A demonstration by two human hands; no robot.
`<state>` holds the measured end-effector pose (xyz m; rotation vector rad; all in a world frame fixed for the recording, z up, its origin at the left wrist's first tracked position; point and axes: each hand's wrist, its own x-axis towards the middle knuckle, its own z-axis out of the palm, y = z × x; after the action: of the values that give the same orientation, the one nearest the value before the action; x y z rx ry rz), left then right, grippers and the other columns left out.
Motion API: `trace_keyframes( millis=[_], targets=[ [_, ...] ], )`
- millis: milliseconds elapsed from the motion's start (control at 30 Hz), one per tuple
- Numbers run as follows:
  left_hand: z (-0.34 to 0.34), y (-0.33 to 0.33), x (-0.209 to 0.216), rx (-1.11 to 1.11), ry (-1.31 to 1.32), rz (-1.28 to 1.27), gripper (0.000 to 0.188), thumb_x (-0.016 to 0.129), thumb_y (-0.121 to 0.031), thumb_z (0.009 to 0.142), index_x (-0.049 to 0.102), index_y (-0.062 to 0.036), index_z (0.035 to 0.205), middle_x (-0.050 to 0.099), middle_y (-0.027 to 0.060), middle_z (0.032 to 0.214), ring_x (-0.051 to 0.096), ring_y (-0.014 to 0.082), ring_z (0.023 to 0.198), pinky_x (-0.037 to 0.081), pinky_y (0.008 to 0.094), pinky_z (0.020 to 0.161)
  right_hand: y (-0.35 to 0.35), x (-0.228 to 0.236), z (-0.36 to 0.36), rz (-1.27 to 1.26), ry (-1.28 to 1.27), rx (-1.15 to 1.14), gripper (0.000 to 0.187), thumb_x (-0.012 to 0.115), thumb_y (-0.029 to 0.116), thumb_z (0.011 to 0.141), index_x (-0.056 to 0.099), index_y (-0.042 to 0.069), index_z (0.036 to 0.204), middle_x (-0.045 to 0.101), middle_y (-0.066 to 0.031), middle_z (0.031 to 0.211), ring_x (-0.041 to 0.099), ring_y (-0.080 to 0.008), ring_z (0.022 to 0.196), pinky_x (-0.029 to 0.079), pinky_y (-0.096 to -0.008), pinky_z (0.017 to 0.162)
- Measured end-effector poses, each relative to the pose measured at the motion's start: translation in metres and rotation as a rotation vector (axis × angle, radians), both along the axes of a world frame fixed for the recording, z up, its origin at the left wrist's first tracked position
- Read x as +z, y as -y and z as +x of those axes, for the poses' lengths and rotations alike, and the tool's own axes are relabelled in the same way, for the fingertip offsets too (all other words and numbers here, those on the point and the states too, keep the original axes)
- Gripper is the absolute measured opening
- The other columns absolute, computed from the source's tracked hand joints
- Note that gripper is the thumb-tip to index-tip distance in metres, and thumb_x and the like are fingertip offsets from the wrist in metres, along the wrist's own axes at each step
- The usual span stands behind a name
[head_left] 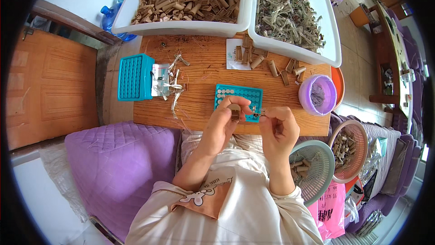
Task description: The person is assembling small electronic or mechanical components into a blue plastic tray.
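Observation:
My left hand [218, 125] is closed round a small brown plastic casing [234, 111], held near the front edge of the wooden table. Just to its right, my right hand [281, 129] pinches a thin wire-like piece [260, 115] between thumb and fingertips; its exact kind is too small to make out. Directly behind both hands lies a teal tray [252, 92] with rows of round holes, some filled with small white discs. Part of that tray is hidden by my fingers.
A white bin of brown casings [181, 28] and another of clear wire bundles [297, 58] stand at the back. Teal stacked trays [136, 77] and loose wire bundles [174, 84] lie left. Right are loose casings [272, 68], a purple tub [330, 92], and a grey-green basket [322, 172].

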<state>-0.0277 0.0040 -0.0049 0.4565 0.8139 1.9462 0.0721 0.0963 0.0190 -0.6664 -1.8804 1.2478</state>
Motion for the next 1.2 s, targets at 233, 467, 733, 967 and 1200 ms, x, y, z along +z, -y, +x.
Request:
trace_keyframes(
  millis=[233,467,733,967,1200],
  targets=[
    [0.019,-0.002,0.010,0.140,0.200,0.128,0.038,0.060,-0.007,0.079,0.041,-0.0040,0.111,0.051,0.0089,0.108,0.045,0.0211,0.110,0.043,0.0345,0.088,0.023,0.006,-0.005,0.147,-0.102,-0.086,0.020,0.065,-0.008,0.065,0.055,0.002,0.079,0.054,-0.0047,0.069,0.039,-0.0059,0.044,0.030,-0.0185,0.038],
    [0.018,0.007,0.004,0.154,0.078,0.049,0.046,0.071,-0.010,0.067,0.047,-0.0022,0.105,0.057,0.0075,0.097,0.057,0.0229,0.094,0.049,0.0343,0.083,0.026,0.010,-0.002,0.269,-0.130,-0.041,0.023,0.066,-0.010,0.062,0.056,0.001,0.079,0.055,-0.0070,0.069,0.048,-0.0084,0.048,0.036,-0.0189,0.041],
    [0.018,0.009,-0.002,0.146,0.032,0.082,0.045,0.071,0.002,0.065,0.050,-0.0039,0.104,0.057,0.0072,0.100,0.057,0.0190,0.092,0.048,0.0302,0.081,0.029,0.008,0.003,0.277,-0.123,-0.057,0.024,0.066,-0.010,0.061,0.056,0.000,0.080,0.055,-0.0074,0.068,0.048,-0.0093,0.048,0.037,-0.0195,0.041],
    [0.016,0.009,-0.003,0.129,0.040,0.085,0.042,0.070,0.002,0.066,0.050,-0.0039,0.103,0.056,0.0072,0.099,0.057,0.0209,0.092,0.048,0.0324,0.082,0.028,0.011,0.003,0.278,-0.085,-0.025,0.023,0.065,-0.010,0.062,0.057,0.000,0.080,0.056,-0.0073,0.069,0.049,-0.0101,0.049,0.038,-0.0199,0.043],
    [0.016,0.007,0.002,0.194,0.055,-0.002,0.037,0.062,-0.008,0.077,0.047,-0.0030,0.110,0.056,0.0113,0.102,0.056,0.0233,0.096,0.048,0.0324,0.082,0.015,0.007,0.000,0.247,0.034,0.198,0.017,0.063,-0.007,0.067,0.061,0.002,0.082,0.055,-0.0050,0.073,0.050,-0.0124,0.054,0.039,-0.0211,0.046]
  ],
)
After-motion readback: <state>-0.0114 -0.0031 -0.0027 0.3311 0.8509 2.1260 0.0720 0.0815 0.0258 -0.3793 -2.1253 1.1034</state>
